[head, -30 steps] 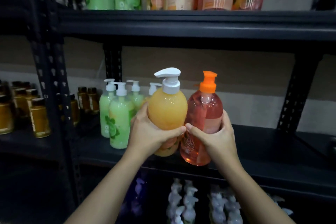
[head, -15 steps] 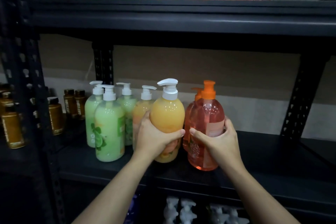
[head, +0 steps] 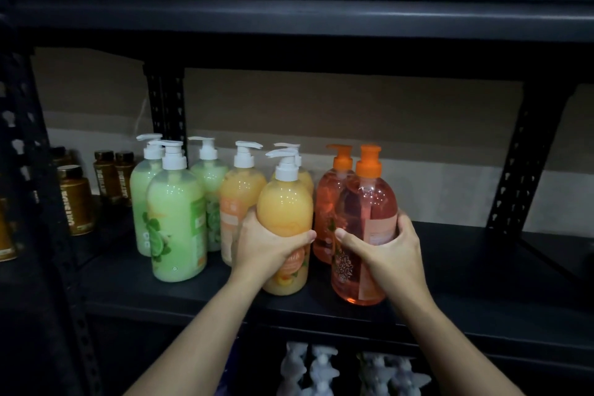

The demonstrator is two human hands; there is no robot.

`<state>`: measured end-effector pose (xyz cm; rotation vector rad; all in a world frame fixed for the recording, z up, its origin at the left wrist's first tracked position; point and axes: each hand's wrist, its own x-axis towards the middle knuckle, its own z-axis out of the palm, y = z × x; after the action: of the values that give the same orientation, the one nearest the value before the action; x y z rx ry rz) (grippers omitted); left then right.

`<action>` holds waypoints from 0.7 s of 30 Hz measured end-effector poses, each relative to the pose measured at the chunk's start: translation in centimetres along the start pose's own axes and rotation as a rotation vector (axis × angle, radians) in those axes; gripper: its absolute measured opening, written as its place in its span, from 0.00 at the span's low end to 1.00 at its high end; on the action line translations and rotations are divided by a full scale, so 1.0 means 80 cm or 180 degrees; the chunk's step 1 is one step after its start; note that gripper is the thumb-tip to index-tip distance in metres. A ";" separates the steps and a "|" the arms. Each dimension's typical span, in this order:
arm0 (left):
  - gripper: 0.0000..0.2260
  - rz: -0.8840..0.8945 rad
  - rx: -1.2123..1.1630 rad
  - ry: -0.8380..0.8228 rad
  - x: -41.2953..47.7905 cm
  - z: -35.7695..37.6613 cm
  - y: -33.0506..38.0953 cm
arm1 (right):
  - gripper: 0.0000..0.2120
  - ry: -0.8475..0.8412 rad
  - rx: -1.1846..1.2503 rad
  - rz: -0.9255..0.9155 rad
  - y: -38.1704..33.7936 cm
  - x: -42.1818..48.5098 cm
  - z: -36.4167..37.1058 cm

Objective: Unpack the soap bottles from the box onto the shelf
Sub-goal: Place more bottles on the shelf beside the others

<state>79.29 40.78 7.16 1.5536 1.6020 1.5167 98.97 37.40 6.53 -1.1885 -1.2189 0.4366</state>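
Head view: the left hand (head: 266, 244) is wrapped round the lower half of a yellow soap bottle (head: 284, 209) with a white pump, the thumb curled across its front and the fingers behind it. The bottle stands upright with its base on the dark shelf (head: 193, 296), near the front edge. Just beside it, the right hand (head: 385, 247) grips a clear orange-pink soap bottle (head: 369, 199) with an orange pump, thumb across the front, fingers round its right side; this bottle is also upright, base on the shelf. The thumb tips are near each other but apart. Both forearms reach up from the bottom of the frame. Behind the held bottles stand more yellow bottles (head: 239, 196) and another orange one (head: 329, 199); green bottles (head: 175, 219) stand to the left.
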 end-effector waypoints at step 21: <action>0.36 -0.0166 0.0044 0.0096 -0.021 0.002 -0.001 | 0.43 0.0361 -0.0276 0.0007 -0.021 0.040 -0.041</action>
<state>79.81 39.35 6.41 1.4912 1.6598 1.5113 102.45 37.84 9.93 -1.2717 -1.1483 0.3162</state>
